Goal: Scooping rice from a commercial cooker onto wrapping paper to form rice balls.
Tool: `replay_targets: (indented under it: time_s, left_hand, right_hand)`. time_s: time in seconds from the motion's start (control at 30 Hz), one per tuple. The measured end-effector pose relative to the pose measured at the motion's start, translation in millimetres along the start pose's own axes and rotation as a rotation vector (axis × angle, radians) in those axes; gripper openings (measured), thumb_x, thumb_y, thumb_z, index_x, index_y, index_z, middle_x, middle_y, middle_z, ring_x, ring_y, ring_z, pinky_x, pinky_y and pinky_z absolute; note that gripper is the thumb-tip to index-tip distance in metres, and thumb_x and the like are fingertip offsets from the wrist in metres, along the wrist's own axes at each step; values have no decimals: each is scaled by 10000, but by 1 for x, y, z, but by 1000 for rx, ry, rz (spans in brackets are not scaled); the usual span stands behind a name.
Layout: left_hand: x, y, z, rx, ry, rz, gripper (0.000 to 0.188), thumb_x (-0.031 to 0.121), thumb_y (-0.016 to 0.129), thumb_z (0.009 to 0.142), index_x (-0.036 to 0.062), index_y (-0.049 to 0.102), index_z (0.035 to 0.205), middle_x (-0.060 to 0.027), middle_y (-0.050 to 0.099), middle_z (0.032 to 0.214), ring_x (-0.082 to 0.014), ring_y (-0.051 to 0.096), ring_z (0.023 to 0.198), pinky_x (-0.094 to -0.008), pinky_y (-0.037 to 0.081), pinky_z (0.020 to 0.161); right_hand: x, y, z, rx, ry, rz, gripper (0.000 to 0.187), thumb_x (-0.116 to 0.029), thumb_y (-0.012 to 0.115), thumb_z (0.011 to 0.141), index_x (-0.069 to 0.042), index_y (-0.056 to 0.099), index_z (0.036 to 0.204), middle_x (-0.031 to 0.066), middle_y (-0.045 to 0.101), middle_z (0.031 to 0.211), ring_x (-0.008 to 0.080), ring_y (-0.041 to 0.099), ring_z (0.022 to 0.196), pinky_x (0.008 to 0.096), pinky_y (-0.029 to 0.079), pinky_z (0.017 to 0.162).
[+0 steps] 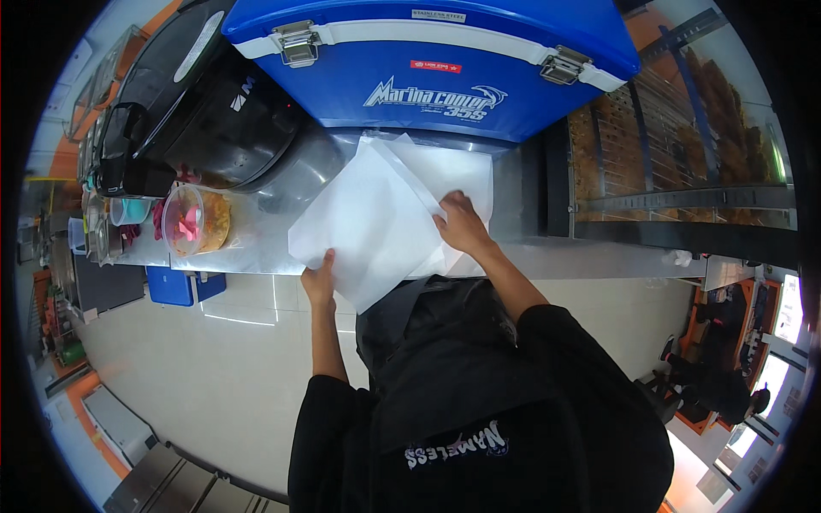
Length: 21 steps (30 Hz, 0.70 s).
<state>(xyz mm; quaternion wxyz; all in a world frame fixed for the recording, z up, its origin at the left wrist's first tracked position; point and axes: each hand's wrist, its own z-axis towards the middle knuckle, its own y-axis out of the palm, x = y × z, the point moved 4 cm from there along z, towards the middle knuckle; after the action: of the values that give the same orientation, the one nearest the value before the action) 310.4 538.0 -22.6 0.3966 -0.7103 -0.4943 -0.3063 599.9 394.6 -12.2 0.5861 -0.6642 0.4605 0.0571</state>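
Note:
Large white paper sheets [376,201] lie overlapping at an angle on the metal counter, the top one turned so that a corner hangs over the front edge. My left hand [320,280] pinches the top sheet at its lower left edge, thumb on top. At the right, my right hand [463,225] rests over the sheets with curled fingers, at the slanting edge of the top sheet. Its fingertips seem to grip that edge. Another white sheet [475,171] shows underneath, toward the back right.
Behind the sheets stands a blue cooler box [342,81] with metal latches. A black lidded pot [222,137] and a clear tub [197,221] with pink and yellow contents stand left on the counter [265,244]. A glass-fronted cabinet [676,137] is at right. A person [718,385] sits far right.

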Motion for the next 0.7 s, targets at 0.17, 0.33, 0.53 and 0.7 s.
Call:
replay_targets:
  time_s: [0.17, 0.33, 0.53, 0.7]
  left_hand:
    - [5, 19, -5, 51, 208, 93, 328, 121, 706, 847, -96, 626, 1079, -144, 688, 1013, -222, 636, 912, -333, 479, 848]
    - [17, 26, 0, 94, 271, 85, 350, 102, 703, 838, -88, 598, 1113, -163, 675, 1044, -248, 637, 950, -342, 471, 872]
    - [21, 27, 12, 54, 262, 109, 412, 87, 685, 846, -85, 538, 1190, -176, 632, 1123, -269, 615, 1011, -354, 467, 900]
    - [19, 27, 9, -124, 75, -237, 482, 66, 656, 853, -65, 470, 1279, -178, 577, 1205, -289, 584, 1080, -387, 474, 929]
  right_hand:
    - [-2, 0, 25, 159, 26, -21, 446, -165, 682, 823, 20, 535, 1201, 248, 482, 1249, 399, 493, 1190, 436, 442, 978]
    - [16, 2, 35, 80, 191, 249, 527, -152, 697, 807, 3, 487, 1265, 242, 469, 1262, 417, 502, 1163, 450, 455, 959]
    - [7, 6, 20, 253, 111, -64, 625, -122, 721, 773, -32, 452, 1330, 205, 533, 1160, 396, 537, 1094, 447, 465, 935]
    - [17, 18, 24, 50, 147, -5, 450, -155, 697, 780, -50, 559, 1196, 193, 511, 1142, 356, 491, 1108, 441, 451, 942]
